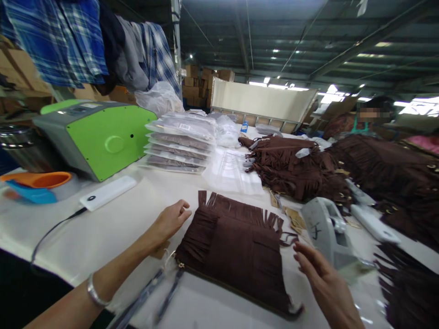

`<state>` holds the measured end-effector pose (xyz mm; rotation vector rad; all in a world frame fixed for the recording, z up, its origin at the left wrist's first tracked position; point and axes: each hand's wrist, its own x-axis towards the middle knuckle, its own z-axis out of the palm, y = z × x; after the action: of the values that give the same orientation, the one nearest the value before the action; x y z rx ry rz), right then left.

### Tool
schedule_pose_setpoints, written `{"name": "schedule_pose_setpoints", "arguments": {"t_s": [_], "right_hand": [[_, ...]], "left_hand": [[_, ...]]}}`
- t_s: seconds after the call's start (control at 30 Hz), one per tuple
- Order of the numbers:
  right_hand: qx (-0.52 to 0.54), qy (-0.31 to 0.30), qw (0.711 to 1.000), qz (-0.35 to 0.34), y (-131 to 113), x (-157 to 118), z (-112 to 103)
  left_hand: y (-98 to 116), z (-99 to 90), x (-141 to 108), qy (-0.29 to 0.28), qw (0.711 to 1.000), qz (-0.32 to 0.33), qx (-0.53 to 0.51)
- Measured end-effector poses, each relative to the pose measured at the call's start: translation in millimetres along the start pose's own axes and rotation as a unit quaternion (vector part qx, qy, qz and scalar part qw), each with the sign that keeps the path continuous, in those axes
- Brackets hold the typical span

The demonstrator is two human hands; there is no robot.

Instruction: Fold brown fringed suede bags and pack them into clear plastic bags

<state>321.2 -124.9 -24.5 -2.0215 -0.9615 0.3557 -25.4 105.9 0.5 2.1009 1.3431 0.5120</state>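
Observation:
A dark brown fringed bag (236,251) lies flat on the white table (123,237), its zipper edge toward me and fringe along the far edge and left side. My left hand (172,219) is just beyond the bag's upper left corner, fingers curled together; whether anything small is between them is hidden. To the right of the bag, my right hand (317,272) hovers with fingers apart and holds nothing. A cord and a paper tag (160,250) show near the zipper end, under my left wrist.
Bagged flat items (180,141) are stacked behind, beside a green and grey machine (109,137). A grey tape dispenser (325,228) and brown fringed bags (295,167) stand right. A white power bank (109,193) lies left. A person (368,114) is at the far right.

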Motion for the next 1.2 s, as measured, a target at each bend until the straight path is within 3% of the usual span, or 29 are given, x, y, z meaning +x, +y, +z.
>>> {"name": "schedule_pose_setpoints", "arguments": {"t_s": [0.07, 0.17, 0.33, 0.43, 0.5, 0.57, 0.67, 0.77, 0.87, 0.93, 1.07, 1.2], "right_hand": [[0.043, -0.034, 0.998, 0.041, 15, -12, 0], [0.097, -0.081, 0.99, 0.06, 9, -22, 11], [0.095, -0.096, 0.991, -0.009, -12, -13, 18], [0.038, -0.086, 0.995, -0.028, -12, -4, 13], [-0.021, -0.064, 0.995, -0.068, -16, -5, 16], [-0.084, -0.073, 0.985, -0.132, -26, -13, 27], [-0.151, -0.157, 0.952, -0.215, -45, -31, 49], [-0.157, -0.171, 0.944, -0.234, -52, -35, 52], [-0.14, -0.072, 0.967, -0.201, -40, -14, 29], [-0.164, -0.033, 0.968, -0.187, -26, 11, 9], [-0.299, -0.116, 0.934, -0.155, -9, 61, -11], [-0.33, -0.162, 0.92, -0.136, -10, 87, -5]], "left_hand": [[1, 7.4, -2, -0.036, 0.999, -0.021, -0.031], [6, 17.2, -7, -0.064, 0.996, -0.017, -0.059], [8, 18.5, -23, -0.071, 0.994, -0.022, -0.081], [7, 14.5, -33, -0.048, 0.999, -0.022, -0.006], [8, 16.7, -39, 0.009, 0.997, 0.026, 0.076], [11, 25.4, -43, 0.051, 0.981, 0.116, 0.147], [18, 44.4, -45, 0.005, 0.95, 0.23, 0.211], [31, 53.9, -36, -0.011, 0.938, 0.252, 0.237], [58, 50.9, -19, 0.031, 0.939, 0.261, 0.223], [84, 51.6, -11, 0.024, 0.935, 0.286, 0.207], [133, 79.3, -10, -0.086, 0.904, 0.365, 0.207], [145, 120.1, -17, -0.182, 0.877, 0.386, 0.223]]}}
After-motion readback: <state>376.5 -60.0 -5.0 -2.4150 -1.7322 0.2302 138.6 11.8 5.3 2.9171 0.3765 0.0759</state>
